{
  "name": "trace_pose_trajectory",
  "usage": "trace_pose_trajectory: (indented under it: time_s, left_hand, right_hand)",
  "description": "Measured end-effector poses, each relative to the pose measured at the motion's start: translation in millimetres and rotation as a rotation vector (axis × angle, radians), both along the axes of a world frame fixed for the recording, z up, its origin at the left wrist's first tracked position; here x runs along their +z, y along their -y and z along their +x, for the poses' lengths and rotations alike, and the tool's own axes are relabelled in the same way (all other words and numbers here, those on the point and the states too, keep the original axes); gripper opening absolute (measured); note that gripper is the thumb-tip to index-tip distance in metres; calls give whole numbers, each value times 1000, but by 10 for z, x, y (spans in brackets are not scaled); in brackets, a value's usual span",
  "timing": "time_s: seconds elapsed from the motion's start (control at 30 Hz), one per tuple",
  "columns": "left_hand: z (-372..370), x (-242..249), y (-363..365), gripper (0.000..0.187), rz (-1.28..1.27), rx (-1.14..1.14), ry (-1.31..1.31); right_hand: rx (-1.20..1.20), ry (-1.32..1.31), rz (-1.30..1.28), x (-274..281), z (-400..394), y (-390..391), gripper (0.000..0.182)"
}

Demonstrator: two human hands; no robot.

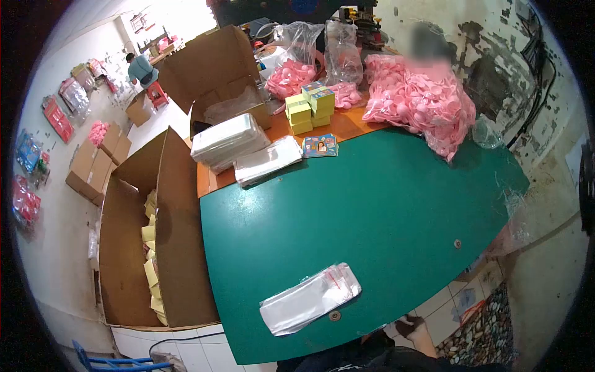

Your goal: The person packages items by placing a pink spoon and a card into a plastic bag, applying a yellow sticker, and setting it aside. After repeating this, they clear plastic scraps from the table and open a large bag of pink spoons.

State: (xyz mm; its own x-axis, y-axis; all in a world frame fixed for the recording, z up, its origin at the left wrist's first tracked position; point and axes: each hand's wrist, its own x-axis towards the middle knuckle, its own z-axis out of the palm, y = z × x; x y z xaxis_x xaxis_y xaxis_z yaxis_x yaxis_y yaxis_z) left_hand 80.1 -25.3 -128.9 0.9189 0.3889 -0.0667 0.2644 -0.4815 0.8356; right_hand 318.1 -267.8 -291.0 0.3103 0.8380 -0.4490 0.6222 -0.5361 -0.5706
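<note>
A stack of clear plastic bags [310, 299] lies slantwise near the table's front edge. What looks like my right hand [416, 330] is low at the bottom right, beyond the green table edge and apart from the bags. A dark patch covers part of it, and its fingers cannot be made out. My left hand is out of view. Farther back lie a thick white pack of bags [229, 141], a flatter pile of bags [268, 161] and a colourful printed card [320, 146]. Yellow card stacks [311, 106] stand behind them.
Large bags of pink plastic pieces [418, 99] lie at the back right of the green table [372, 204]. A tall cardboard box [186, 248] holding yellow packets stands along the left edge. A person [142, 69] sits far back left on a red stool.
</note>
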Motion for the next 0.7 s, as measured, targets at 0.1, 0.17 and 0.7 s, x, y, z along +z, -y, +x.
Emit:
trace_pose_trajectory:
  time_s: [0.1,0.17,0.7]
  left_hand:
    - [-578,77,-121,34,130,282,-180]
    - [-729,64,-136,34,170,359,-244]
    - [-749,-90,-77,33,150,433,-291]
  right_hand:
    - [-249,184,14,-131,-187,85,35]
    - [-224,212,37,-238,-357,53,35]
    - [-321,-89,-72,68,369,127,39]
